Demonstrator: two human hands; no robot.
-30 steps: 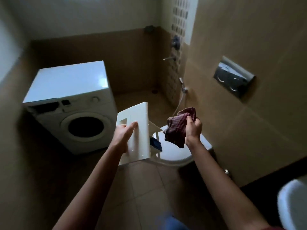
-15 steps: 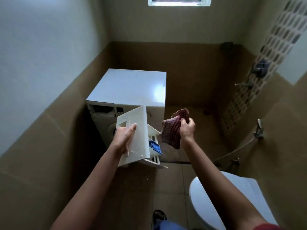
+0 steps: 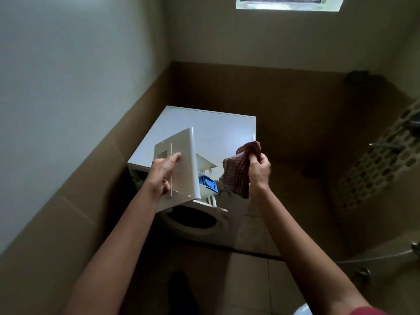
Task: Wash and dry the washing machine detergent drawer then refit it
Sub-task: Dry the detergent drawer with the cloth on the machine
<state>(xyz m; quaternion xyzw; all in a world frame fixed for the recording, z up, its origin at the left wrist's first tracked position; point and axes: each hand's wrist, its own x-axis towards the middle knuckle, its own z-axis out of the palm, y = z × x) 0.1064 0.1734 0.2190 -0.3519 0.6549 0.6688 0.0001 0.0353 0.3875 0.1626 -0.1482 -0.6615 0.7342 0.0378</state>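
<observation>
View has swung onto washing machine (image 3: 204, 123), now closer. Left hand (image 3: 162, 173) grips detergent drawer (image 3: 181, 169) by its front panel, held before the machine; right hand (image 3: 259, 169) clutches checked cloth (image 3: 238, 171) just beside. Dry inner compartments thoroughly before refitting.

Daylight is coming through a window (image 3: 288, 2) at the top right of the frame, while the rest of the room is sitting in dim shade. The left wall (image 3: 68, 71) is showing pale paint above and brown tiles (image 3: 63, 219) below. The same brown is running across the back wall (image 3: 284, 94) at centre. A lattice (image 3: 372, 178) is filling the right edge, carrying a tap (image 3: 386, 145). The floor (image 3: 247, 280) is lying tiled at bottom centre.
</observation>
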